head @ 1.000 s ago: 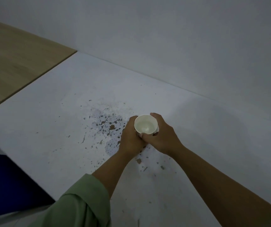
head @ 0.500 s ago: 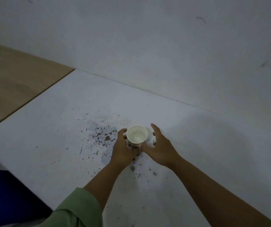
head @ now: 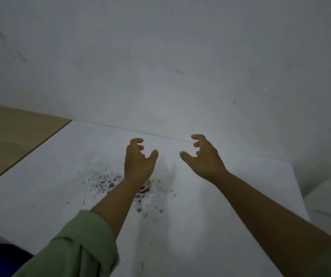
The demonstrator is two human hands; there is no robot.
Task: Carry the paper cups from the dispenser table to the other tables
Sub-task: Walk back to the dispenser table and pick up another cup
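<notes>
Two bare hands are hovering above a white table (head: 210, 226) whose smooth top is flaking into dark chips. The left hand (head: 138, 162) and right hand (head: 204, 158) are curling their fingers loosely apart, gripping nothing. The paper cup (head: 145, 187) is standing mostly hidden beneath the left wrist. Bare tabletop is stretching toward the wall (head: 160, 56).

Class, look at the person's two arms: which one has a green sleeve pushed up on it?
The left arm: a rolled green sleeve covers it below the left hand. The arm behind the right hand is bare as far as the picture shows.
</notes>
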